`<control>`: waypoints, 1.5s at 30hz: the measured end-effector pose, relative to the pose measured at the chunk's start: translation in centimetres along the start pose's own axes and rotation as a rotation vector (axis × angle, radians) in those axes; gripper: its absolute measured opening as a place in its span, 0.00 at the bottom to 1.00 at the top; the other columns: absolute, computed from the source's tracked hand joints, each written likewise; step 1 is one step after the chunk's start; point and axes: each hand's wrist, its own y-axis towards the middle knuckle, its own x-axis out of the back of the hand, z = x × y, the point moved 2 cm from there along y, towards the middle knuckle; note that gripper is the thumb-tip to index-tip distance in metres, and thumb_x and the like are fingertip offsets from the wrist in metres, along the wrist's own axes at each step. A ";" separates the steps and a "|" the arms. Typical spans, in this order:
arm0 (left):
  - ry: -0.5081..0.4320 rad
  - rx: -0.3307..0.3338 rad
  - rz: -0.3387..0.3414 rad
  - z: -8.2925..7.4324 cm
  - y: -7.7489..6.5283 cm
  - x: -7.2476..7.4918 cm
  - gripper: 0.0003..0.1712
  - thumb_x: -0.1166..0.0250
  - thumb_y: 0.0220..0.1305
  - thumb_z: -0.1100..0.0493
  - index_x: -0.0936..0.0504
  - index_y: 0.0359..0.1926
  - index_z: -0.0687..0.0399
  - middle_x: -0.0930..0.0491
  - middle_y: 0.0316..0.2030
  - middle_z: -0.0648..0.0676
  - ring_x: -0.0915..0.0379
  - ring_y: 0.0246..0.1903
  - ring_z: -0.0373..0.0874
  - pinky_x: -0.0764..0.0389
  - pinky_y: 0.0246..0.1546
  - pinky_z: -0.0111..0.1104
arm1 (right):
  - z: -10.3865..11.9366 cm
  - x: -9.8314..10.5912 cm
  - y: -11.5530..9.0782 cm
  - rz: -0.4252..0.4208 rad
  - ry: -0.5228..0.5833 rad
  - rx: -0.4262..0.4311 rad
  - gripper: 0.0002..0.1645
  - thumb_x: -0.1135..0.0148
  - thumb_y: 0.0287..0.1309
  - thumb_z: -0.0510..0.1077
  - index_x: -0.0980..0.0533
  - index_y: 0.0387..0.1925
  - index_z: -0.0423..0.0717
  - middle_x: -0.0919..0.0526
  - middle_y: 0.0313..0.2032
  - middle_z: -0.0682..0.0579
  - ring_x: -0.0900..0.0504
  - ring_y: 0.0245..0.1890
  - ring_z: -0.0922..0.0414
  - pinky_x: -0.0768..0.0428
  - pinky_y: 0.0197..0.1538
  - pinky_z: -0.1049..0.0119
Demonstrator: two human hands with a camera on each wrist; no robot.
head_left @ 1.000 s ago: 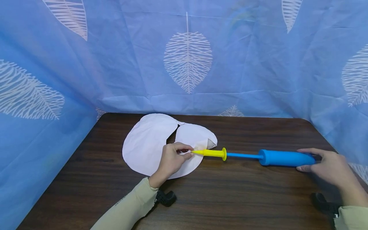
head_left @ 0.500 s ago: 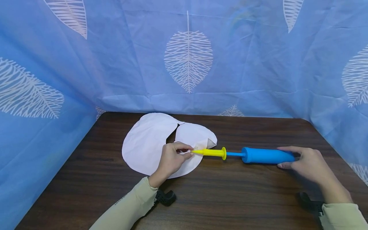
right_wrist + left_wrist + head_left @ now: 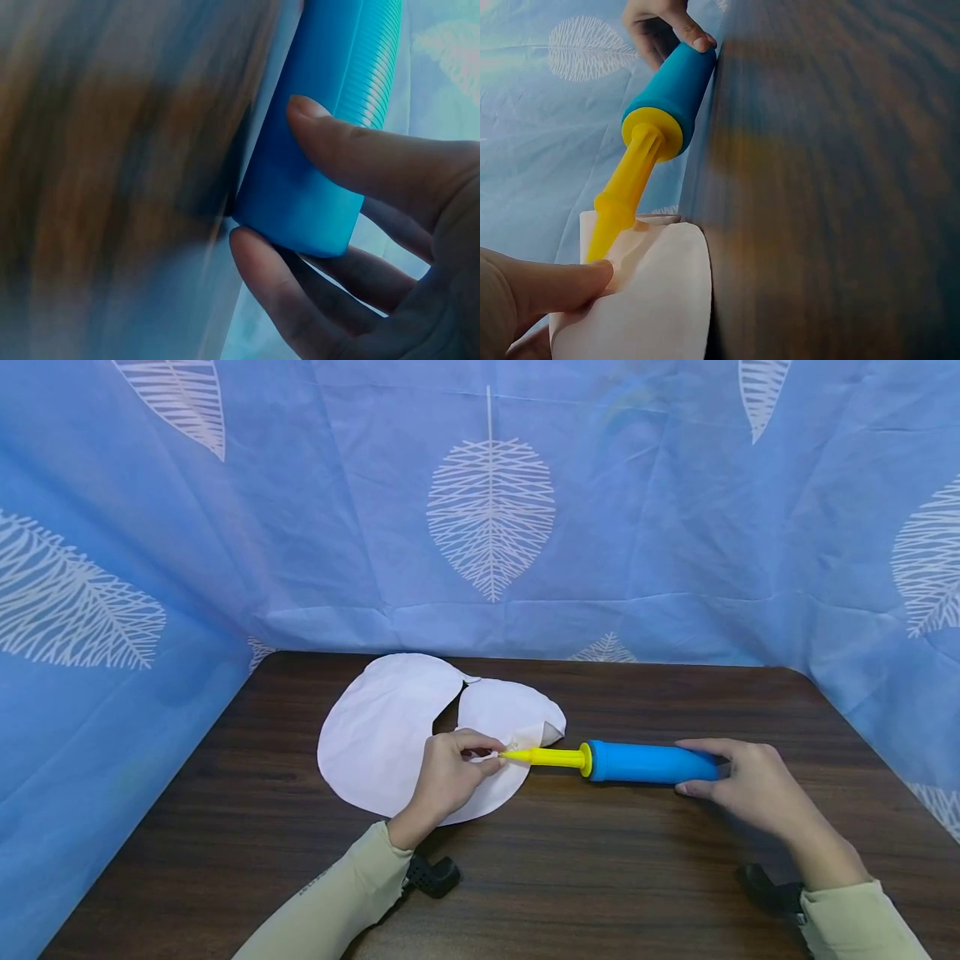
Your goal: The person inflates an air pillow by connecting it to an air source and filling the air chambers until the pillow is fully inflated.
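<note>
A hand balloon pump lies lengthwise over the dark table, with a yellow nozzle [image 3: 551, 758] and a blue barrel [image 3: 648, 762]. My right hand [image 3: 757, 785] grips the barrel's far end; in the right wrist view its thumb [image 3: 352, 146] presses along the blue side. The barrel meets the yellow flange, and no blue rod shows between. My left hand [image 3: 453, 777] pinches the nozzle's tip at the edge of a flat, white, curved inflatable [image 3: 378, 735]. Thumb and fingertips hide where tip and inflatable meet. In the left wrist view, the thumb [image 3: 570, 285] lies right at the tip.
The dark wood-grain table [image 3: 637, 877] carries everything. A blue curtain [image 3: 637, 527] with white leaf prints hangs behind it and at both sides. Black wrist mounts [image 3: 435, 877] stick out below both forearms. One corner of the inflatable is folded over, near the nozzle.
My right hand has slid the blue barrel left until it reaches the yellow flange, covering the blue rod seen earlier. My left hand and the white inflatable have stayed in place.
</note>
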 end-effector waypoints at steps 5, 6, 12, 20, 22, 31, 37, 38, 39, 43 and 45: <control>-0.008 0.000 0.001 0.0 0.0 0.0 0.10 0.19 0.58 0.68 0.04 0.41 0.56 0.07 0.40 0.53 0.16 0.42 0.46 0.16 0.43 0.29 | 0.3 -0.3 -0.1 -0.026 0.000 0.027 0.36 0.19 0.58 0.46 0.19 0.67 0.42 0.19 0.61 0.24 0.19 0.29 0.56 0.26 0.31 0.65; -0.008 -0.002 0.002 0.0 0.1 0.0 0.10 0.19 0.58 0.68 0.04 0.41 0.56 0.07 0.40 0.53 0.16 0.42 0.46 0.16 0.43 0.29 | 0.3 -0.3 -0.1 -0.031 -0.001 0.026 0.36 0.18 0.58 0.46 0.18 0.67 0.42 0.19 0.61 0.24 0.19 0.29 0.56 0.26 0.31 0.65; -0.002 0.000 -0.016 -0.2 0.1 0.2 0.11 0.19 0.58 0.69 0.04 0.41 0.55 0.07 0.40 0.53 0.14 0.42 0.46 0.14 0.44 0.32 | 0.3 0.0 0.1 -0.024 -0.012 0.050 0.36 0.17 0.57 0.47 0.18 0.65 0.41 0.18 0.60 0.24 0.13 0.32 0.53 0.21 0.32 0.63; 0.005 0.013 -0.027 -0.2 0.1 0.3 0.10 0.20 0.58 0.70 0.04 0.41 0.55 0.07 0.40 0.54 0.13 0.43 0.46 0.11 0.46 0.39 | -1.0 0.9 0.4 -0.002 -0.048 0.015 0.36 0.17 0.57 0.47 0.19 0.64 0.39 0.19 0.59 0.21 0.09 0.39 0.42 0.14 0.37 0.47; 0.011 0.018 -0.033 -0.2 0.1 0.3 0.10 0.20 0.58 0.70 0.04 0.41 0.55 0.07 0.40 0.54 0.13 0.42 0.46 0.11 0.46 0.39 | -1.7 1.3 0.3 -0.005 -0.059 -0.001 0.36 0.17 0.56 0.46 0.19 0.64 0.38 0.18 0.57 0.21 0.10 0.38 0.42 0.15 0.36 0.47; 0.000 0.025 -0.029 -0.3 0.1 0.2 0.10 0.20 0.58 0.69 0.05 0.41 0.56 0.07 0.40 0.54 0.13 0.42 0.47 0.10 0.46 0.40 | -5.4 3.2 -0.4 -0.022 -0.119 -0.057 0.35 0.18 0.55 0.43 0.20 0.62 0.36 0.18 0.49 0.21 0.23 0.33 0.43 0.28 0.33 0.57; 0.004 0.037 -0.030 -0.3 0.1 0.2 0.10 0.20 0.59 0.69 0.04 0.41 0.55 0.07 0.40 0.54 0.13 0.43 0.47 0.10 0.47 0.40 | -7.3 3.8 -1.0 -0.053 -0.120 -0.106 0.35 0.18 0.53 0.41 0.21 0.61 0.36 0.21 0.54 0.17 0.21 0.42 0.31 0.22 0.37 0.41; 0.002 0.038 -0.030 -0.3 0.0 0.2 0.10 0.20 0.59 0.70 0.04 0.41 0.55 0.07 0.40 0.54 0.13 0.43 0.47 0.10 0.47 0.40 | -7.6 3.8 -1.1 -0.059 -0.119 -0.116 0.35 0.18 0.53 0.41 0.21 0.61 0.37 0.22 0.54 0.16 0.21 0.43 0.30 0.22 0.38 0.39; 0.000 0.039 -0.030 -0.3 0.0 0.2 0.10 0.20 0.59 0.70 0.04 0.41 0.55 0.07 0.40 0.54 0.13 0.43 0.47 0.10 0.47 0.40 | -7.8 3.9 -1.2 -0.064 -0.117 -0.125 0.35 0.19 0.53 0.41 0.21 0.61 0.36 0.22 0.55 0.16 0.22 0.44 0.28 0.22 0.39 0.36; -0.002 0.037 -0.030 -0.2 0.1 0.2 0.10 0.21 0.59 0.70 0.04 0.41 0.54 0.07 0.40 0.54 0.13 0.43 0.46 0.11 0.46 0.39 | -8.6 4.0 -1.5 -0.099 -0.134 -0.157 0.34 0.18 0.51 0.39 0.20 0.60 0.37 0.22 0.54 0.16 0.23 0.46 0.24 0.24 0.41 0.33; -0.001 0.035 -0.028 -0.1 0.1 0.1 0.10 0.20 0.59 0.69 0.04 0.40 0.54 0.07 0.40 0.54 0.13 0.42 0.46 0.11 0.46 0.38 | -8.9 3.9 -1.6 -0.114 -0.145 -0.178 0.34 0.18 0.51 0.38 0.20 0.60 0.36 0.22 0.53 0.16 0.23 0.46 0.23 0.24 0.40 0.33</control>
